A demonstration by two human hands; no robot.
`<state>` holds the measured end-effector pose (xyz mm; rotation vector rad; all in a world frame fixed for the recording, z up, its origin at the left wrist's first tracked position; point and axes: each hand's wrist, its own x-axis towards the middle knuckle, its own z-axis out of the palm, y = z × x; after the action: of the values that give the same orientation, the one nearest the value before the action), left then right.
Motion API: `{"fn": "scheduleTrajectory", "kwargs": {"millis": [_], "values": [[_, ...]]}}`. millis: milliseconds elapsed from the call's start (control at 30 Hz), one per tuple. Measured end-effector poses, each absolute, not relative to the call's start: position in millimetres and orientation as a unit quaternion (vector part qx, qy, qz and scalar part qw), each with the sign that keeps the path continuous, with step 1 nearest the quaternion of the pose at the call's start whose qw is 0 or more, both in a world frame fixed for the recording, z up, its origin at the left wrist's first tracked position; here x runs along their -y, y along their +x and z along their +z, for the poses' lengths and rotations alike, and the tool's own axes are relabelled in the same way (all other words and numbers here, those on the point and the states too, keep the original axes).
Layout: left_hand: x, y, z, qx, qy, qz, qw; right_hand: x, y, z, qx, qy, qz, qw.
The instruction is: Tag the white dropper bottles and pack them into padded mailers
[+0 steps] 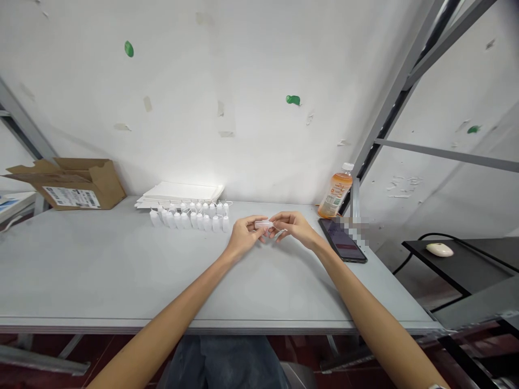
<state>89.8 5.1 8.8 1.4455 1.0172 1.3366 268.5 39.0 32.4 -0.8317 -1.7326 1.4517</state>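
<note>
Both my hands meet above the grey table (101, 281), right of its middle. My left hand (244, 235) and my right hand (292, 226) pinch a small clear plastic piece (264, 223) between their fingertips, one at each end. Their fingers are curled closed round it. Just left of my hands stand two rows of several small white tags or pouches (190, 218), with a stack of white sheets (180, 193) behind them by the wall.
An orange drink bottle (336, 195) stands at the back right next to a metal shelf post. A dark phone (343, 240) lies at the table's right edge. An open cardboard box (73, 182) sits at the far left. A computer mouse (439, 249) rests on a black side table.
</note>
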Motion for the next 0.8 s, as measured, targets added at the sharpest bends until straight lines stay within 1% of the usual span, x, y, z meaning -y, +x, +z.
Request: {"fn": "scheduleTrajectory", "kwargs": {"millis": [200, 467, 533, 667, 800], "values": [[-8.3, 87.4, 5.3, -0.438, 0.590, 0.503, 0.454, -37.7, 263.1, 30.5, 0.683, -0.324, 0.530, 0.384], [-3.2, 85.1, 11.3, -0.392, 0.597, 0.486, 0.503, -40.1, 266.3, 27.9, 0.701, -0.302, 0.530, 0.369], [-2.6, 83.5, 11.2, -0.394, 0.618, 0.479, 0.483, -40.6, 265.6, 26.1, 0.700, -0.299, 0.532, 0.372], [-4.9, 80.2, 5.3, -0.413, 0.666, 0.467, 0.410, -40.2, 263.5, 23.0, 0.690, -0.294, 0.535, 0.390], [-6.3, 79.3, 1.3, -0.417, 0.683, 0.473, 0.369, -38.0, 262.1, 22.7, 0.680, -0.276, 0.549, 0.400]]}}
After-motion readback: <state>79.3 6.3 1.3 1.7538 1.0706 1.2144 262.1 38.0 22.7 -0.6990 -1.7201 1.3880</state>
